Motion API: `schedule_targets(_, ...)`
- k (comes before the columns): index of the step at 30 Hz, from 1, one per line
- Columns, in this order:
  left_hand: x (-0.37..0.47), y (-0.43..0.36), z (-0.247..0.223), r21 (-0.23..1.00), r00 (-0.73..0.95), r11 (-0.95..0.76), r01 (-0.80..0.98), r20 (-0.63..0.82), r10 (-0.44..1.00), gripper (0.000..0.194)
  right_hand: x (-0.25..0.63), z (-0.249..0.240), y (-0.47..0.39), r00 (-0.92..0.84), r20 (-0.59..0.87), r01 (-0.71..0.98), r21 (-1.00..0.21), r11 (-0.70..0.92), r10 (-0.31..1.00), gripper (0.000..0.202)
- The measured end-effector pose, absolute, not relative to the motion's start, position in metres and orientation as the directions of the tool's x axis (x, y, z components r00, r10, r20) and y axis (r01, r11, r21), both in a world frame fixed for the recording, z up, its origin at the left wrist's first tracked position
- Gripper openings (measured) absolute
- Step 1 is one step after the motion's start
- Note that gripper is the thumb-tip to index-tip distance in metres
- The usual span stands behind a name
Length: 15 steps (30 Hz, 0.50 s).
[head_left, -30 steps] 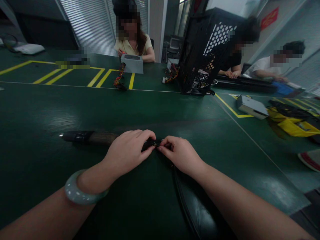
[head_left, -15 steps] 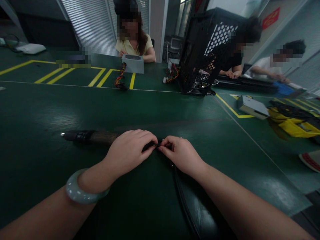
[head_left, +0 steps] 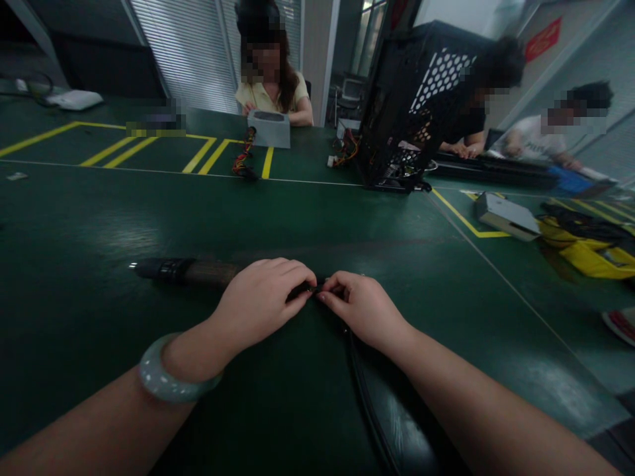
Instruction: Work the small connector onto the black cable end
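The long cylindrical black-and-brown tool (head_left: 211,272), bright metal tips at its left end, lies on a glossy dark green tabletop (head_left: 238,218). Nearest, a thin black cable (head_left: 366,396) runs from beneath the right hand (head_left: 364,304); a pale speckled green bangle (head_left: 171,378) rings the left wrist. The left hand (head_left: 268,291), fingers curled, and the right hand, thumb and forefinger together, pinch a small dark piece (head_left: 315,289), too small to identify. The tool extends leftward from behind the left hand. Beyond are a grey metal box (head_left: 272,135), a tall black perforated computer case (head_left: 384,112) and, farther, light window blinds (head_left: 181,53).
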<state>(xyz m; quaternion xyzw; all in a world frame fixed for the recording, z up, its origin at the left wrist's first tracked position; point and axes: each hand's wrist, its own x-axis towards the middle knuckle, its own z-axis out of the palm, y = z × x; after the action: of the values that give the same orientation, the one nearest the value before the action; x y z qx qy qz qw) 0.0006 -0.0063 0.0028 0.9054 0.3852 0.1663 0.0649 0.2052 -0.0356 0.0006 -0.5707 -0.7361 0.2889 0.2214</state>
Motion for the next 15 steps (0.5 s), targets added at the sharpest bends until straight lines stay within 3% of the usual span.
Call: schedule_targets(15,0.0001,-0.0073,0.0036,0.236,0.634,-0.684,0.69,0.259,0.729,0.012,0.204,0.0037,-0.0354,-0.24,-0.024,0.73,-0.663,0.164,0.97,0.009)
